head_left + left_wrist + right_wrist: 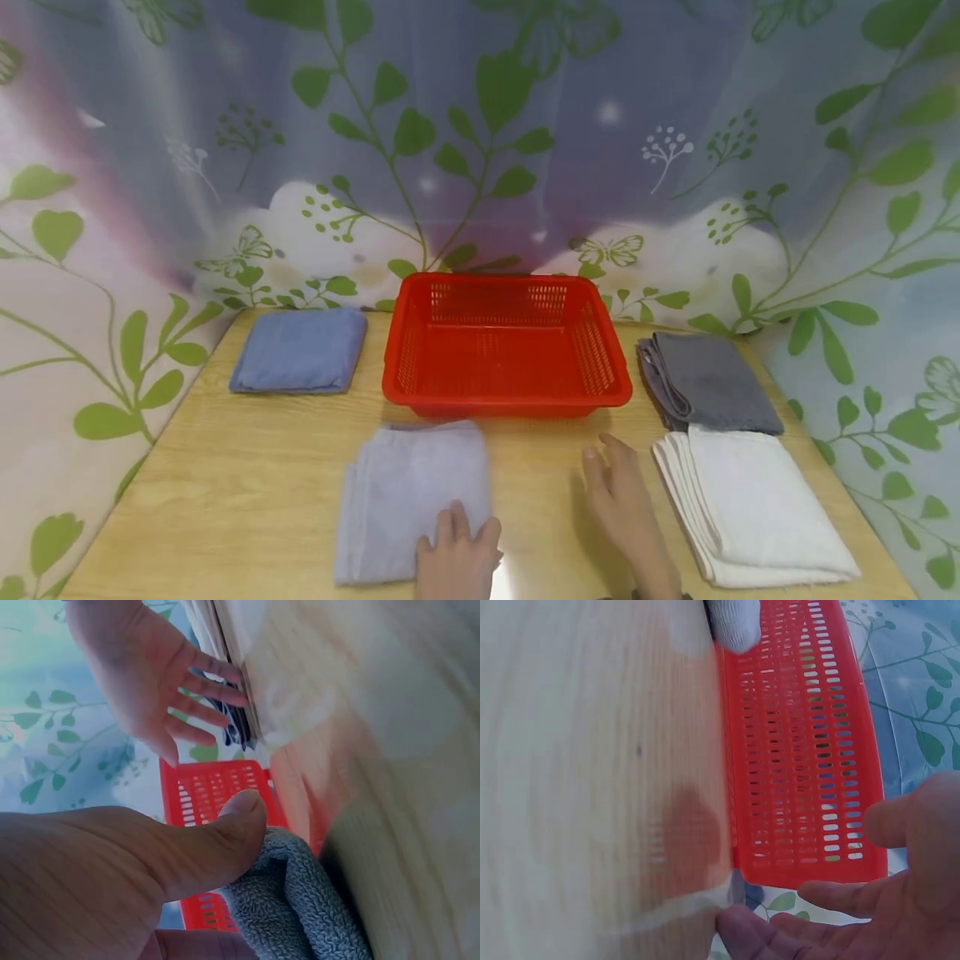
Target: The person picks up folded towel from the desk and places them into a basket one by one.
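The light grey towel [420, 479] lay folded flat on the wooden table [187, 467], in front of the red basket [510, 402] and just beside it, toward its left corner. The person's left hand [457, 558] rested on the towel's near right part, fingers on top; in the left wrist view the thumb [241, 825] met a folded edge. That contact probably steadied the cloth, though whether the hand pinched it or merely lay on it could not be told. The right hand [628, 504] grasped nothing: its fingers hung loose between the basket's right front corner and the white cloth [772, 504], perhaps leaving it free to help from that side.

The basket stood at the back middle, near the patterned curtain [600, 125], a spot that likely suited a reach from either side. The blue towel [300, 350] lay to its left, well apart from the light grey one; the dark grey towel [720, 383] lay to its right, the white cloth meeting its near edge. Folding presumably kept each piece compact and steady.

Counted, there were four folded cloths, one each of light grey, blue, dark grey and white; one basket; and two hands.
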Demonstrator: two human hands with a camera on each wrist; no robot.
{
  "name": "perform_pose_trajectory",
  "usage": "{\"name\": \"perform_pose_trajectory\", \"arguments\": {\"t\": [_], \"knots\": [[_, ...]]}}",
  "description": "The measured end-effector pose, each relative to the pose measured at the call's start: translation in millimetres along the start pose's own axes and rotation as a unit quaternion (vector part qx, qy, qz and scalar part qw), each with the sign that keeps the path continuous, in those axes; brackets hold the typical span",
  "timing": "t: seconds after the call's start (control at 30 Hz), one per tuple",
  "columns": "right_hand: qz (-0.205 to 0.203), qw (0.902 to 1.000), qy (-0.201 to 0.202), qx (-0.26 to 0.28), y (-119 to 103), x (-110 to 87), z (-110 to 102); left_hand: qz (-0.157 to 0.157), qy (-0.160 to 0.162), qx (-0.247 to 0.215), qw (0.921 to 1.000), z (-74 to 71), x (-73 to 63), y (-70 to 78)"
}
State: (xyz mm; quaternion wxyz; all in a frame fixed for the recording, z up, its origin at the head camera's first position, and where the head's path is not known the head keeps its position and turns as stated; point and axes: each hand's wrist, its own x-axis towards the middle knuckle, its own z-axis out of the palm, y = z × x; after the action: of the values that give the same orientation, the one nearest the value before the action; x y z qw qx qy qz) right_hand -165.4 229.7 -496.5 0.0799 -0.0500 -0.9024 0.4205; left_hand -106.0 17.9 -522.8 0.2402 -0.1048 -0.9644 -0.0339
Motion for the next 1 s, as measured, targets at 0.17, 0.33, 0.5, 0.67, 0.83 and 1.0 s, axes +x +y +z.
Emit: {"name": "perform_pose_trajectory", "arguments": {"t": [0.17,0.33,0.5,0.67,0.83,1.0], "knots": [[0.005,0.9998,-0.019,0.0,-1.9,0.9,4.5,0.014,-0.005,0.0,0.9999,-1.5,-0.1,5.7],[0.039,0.9972,-0.055,0.033,-4.8,-2.6,8.4,0.025,-0.063,-0.016,0.9976,-5.9,-0.3,13.2],[0.063,0.991,-0.091,0.075,-11.3,-5.7,15.8,0.034,-0.123,-0.025,0.9915,-11.0,1.8,19.2],[0.055,0.9904,-0.096,0.083,-17.2,-6.2,23.1,0.042,-0.099,-0.024,0.9939,-10.2,3.3,20.6],[0.059,0.9905,-0.096,0.078,-19.4,-8.6,27.6,0.059,0.02,-0.009,0.998,0.6,-0.7,22.6],[0.055,0.9919,-0.093,0.067,-19.6,-10.2,28.6,0.076,0.069,-0.009,0.9947,5.9,-3.1,26.3]]}}
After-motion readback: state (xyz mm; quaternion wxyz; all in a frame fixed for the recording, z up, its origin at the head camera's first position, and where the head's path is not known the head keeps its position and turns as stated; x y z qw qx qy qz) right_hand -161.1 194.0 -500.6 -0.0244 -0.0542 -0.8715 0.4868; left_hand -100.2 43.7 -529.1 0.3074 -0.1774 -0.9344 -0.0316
